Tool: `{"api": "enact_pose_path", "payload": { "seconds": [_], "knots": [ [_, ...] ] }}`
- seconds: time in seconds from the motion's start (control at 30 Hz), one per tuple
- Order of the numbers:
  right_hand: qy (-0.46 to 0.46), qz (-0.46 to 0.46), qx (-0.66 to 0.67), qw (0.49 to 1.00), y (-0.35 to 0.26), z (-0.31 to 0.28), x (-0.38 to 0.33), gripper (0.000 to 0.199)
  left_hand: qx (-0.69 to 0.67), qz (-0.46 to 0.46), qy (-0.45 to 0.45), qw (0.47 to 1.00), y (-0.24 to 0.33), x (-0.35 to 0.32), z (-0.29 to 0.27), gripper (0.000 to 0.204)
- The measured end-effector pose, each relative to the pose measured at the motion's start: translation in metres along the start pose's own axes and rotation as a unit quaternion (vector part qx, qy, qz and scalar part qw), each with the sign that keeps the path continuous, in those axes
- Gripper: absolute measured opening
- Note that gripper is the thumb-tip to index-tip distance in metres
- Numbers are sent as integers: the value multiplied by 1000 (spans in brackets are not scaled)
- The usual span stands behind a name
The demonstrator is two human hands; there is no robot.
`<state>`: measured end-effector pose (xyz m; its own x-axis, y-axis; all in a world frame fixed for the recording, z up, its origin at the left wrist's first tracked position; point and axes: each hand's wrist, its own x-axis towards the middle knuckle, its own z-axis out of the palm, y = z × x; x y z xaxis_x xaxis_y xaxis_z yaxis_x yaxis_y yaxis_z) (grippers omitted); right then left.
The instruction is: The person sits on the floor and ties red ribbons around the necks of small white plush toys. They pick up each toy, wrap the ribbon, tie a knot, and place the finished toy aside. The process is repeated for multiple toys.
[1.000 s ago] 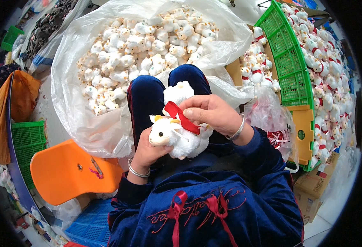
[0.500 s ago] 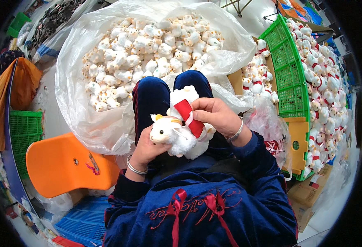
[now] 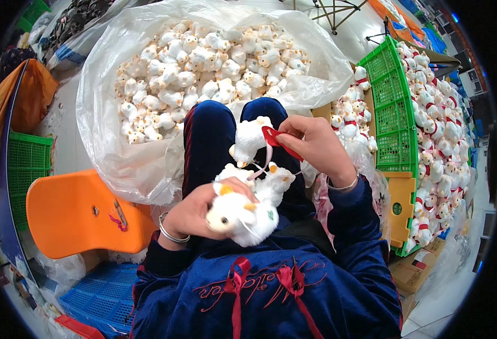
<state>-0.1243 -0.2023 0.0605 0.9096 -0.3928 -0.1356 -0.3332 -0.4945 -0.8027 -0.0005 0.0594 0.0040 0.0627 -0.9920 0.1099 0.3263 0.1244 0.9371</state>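
My left hand (image 3: 204, 210) is closed round a small white plush sheep (image 3: 252, 227) with yellow horns, its face turned to the left. Above my lap to the right, my right hand (image 3: 322, 146) pinches a red cloth strip (image 3: 270, 135) between thumb and fingers. A pale, thin band hangs down beside the strip. Another white plush toy (image 3: 250, 139) lies over my knees, next to the red strip. A third plush sheep (image 3: 275, 183) rests on my lap just behind the held one, partly covered by it.
Ahead of my knees a large clear plastic bag (image 3: 98, 121) lies open, full of white plush toys. At right stand a green crate (image 3: 385, 79) and a heap of plush toys with red scarves (image 3: 443, 147). An orange chair (image 3: 67, 212) and a blue crate (image 3: 104, 296) are at left.
My right hand has moved up and right with the red strip, away from the sheep in my left hand. My left hand has shifted left and slightly down, tilting that sheep.
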Motion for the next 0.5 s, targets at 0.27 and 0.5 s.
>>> {"api": "enact_pose_path", "payload": {
  "seconds": [0.27, 0.5],
  "knots": [
    [-18, -83, -103, 991, 0, 8, -3, 15, 172, 108, -34, 979, 17, 17, 19, 60],
    [-70, -138, -235, 959, -16, 35, -15, 16, 114, 134, -150, 973, 11, 48, 65, 65]
  ]
}}
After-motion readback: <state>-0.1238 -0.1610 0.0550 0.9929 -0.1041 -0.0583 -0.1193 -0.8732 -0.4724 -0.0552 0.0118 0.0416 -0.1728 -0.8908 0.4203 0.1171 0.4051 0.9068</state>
